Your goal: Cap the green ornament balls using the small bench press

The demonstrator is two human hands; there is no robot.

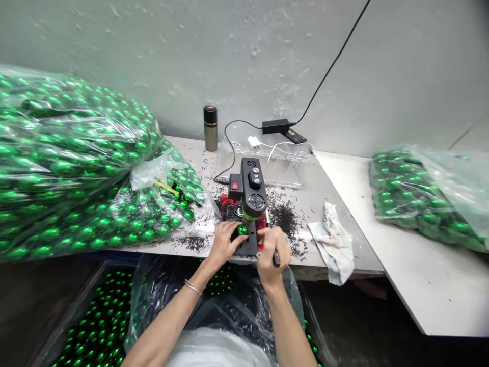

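A small black bench drill press [254,188] with a red switch stands near the table's front edge. Under its head, my left hand [225,240] pinches a shiny green ball [242,230] between thumb and fingers, on the black base plate [248,248]. To the right of the machine, my right hand [274,251] is wrapped round its lever, whose black handle end [276,258] shows below the fist. The drill tip is too small to make out. Dark shavings [284,219] lie around the machine.
A huge clear bag of green balls [69,163] fills the left, and another bag [424,196] lies at right. Behind stand a flask [210,128], a power adapter [275,126] and a clear plastic tray [290,173]. A crumpled cloth [333,244] hangs over the front edge.
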